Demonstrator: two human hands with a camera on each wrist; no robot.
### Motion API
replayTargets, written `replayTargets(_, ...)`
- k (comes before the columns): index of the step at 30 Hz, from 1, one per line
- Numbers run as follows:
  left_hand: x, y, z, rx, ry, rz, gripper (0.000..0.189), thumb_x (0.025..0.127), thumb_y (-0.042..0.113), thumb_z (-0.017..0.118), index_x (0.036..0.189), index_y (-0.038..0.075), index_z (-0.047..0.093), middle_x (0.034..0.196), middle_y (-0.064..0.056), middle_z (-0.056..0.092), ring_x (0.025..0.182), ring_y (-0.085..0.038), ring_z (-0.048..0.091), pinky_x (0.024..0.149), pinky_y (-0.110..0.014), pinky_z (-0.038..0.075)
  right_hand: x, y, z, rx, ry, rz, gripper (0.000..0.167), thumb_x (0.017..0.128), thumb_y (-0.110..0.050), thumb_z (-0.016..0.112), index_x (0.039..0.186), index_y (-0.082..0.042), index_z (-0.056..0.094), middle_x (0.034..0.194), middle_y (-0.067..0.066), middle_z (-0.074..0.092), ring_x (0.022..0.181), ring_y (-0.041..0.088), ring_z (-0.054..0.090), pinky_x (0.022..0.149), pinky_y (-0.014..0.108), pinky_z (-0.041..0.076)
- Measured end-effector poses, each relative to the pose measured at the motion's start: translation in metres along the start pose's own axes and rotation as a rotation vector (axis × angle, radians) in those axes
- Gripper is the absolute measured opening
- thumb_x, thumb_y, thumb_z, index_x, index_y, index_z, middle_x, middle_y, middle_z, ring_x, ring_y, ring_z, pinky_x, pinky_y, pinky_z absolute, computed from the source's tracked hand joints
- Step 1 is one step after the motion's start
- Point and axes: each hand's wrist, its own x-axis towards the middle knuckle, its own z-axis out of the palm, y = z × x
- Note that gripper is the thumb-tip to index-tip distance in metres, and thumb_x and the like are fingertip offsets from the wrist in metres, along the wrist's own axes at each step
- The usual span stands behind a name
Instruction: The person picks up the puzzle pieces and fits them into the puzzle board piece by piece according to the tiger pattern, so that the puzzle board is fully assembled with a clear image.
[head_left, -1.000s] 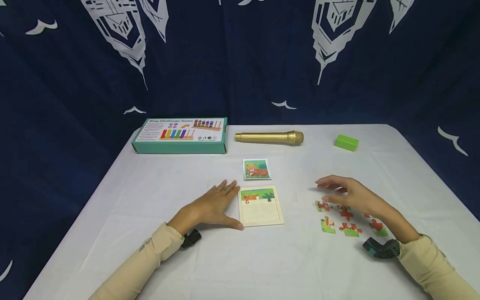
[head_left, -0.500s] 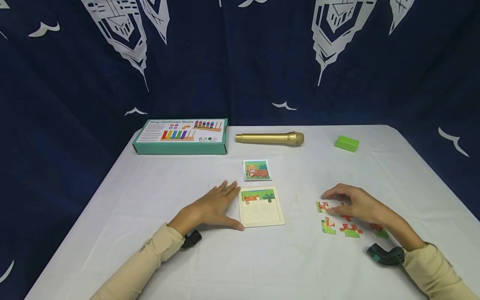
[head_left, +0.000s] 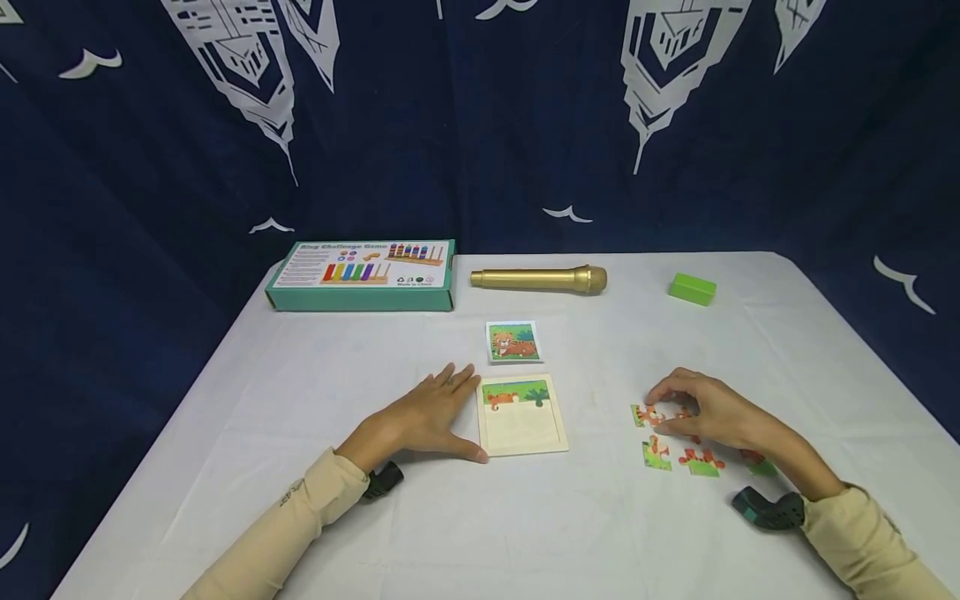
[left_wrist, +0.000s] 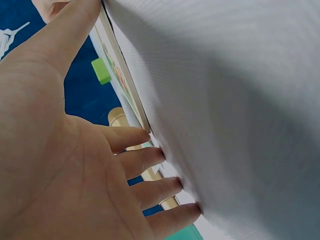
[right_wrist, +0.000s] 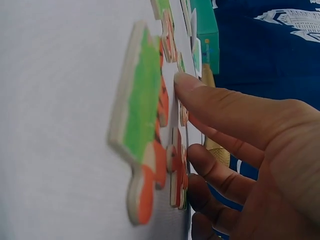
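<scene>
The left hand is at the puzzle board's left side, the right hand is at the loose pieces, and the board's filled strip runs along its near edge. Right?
Not quite: the head view shows the filled strip along the far edge of the puzzle board. The left hand is at the board's left side, the right hand at the loose pieces, as stated.

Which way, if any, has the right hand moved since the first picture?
Yes, the right hand sits lower in the head view, farther from the green block.

Puzzle pieces [head_left: 703, 463] right of board [head_left: 523, 429]
</scene>
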Motion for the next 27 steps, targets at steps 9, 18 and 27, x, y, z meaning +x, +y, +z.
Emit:
replayTargets(9,0.0007,-0.0004,0.0009,0.001,0.000,0.004,0.116,0.070,0.071,0.069,0.153,0.005,0.021,0.160,-0.011,0.012,0.147,-0.034,0.006,0.117,-0.052,0.014,-0.0009,0.0024,0.0015,0.023,0.014,-0.011,0.030,0.075,-0.021,0.082,0.100,-0.015,0.068,0.095,-0.005,0.059,0.080,0.008,0.048,0.070,0.020,0.042)
replayTargets(18,0.0019,-0.0016,0.0015,0.012,-0.009,0.001,0.115,0.071,0.071,0.068,0.153,0.005,0.020,0.160,-0.011,0.011,0.147,-0.034,0.006,0.117,-0.051,0.014,-0.0012,-0.0010,-0.0010,0.057,-0.023,0.042,0.028,0.080,-0.023,0.078,0.103,-0.014,0.066,0.102,-0.003,0.060,0.087,0.008,0.050,0.075,0.020,0.044)
replayTargets(27,0.0023,-0.0018,0.0022,0.012,-0.006,0.000,0.116,0.070,0.071,0.068,0.153,0.005,0.021,0.160,-0.012,0.012,0.147,-0.034,0.006,0.116,-0.052,0.014,0.0003,-0.0020,-0.0043,0.089,0.010,0.020,0.021,0.083,-0.008,0.073,0.101,-0.015,0.066,0.086,-0.005,0.063,0.077,0.007,0.055,0.067,0.021,0.044)
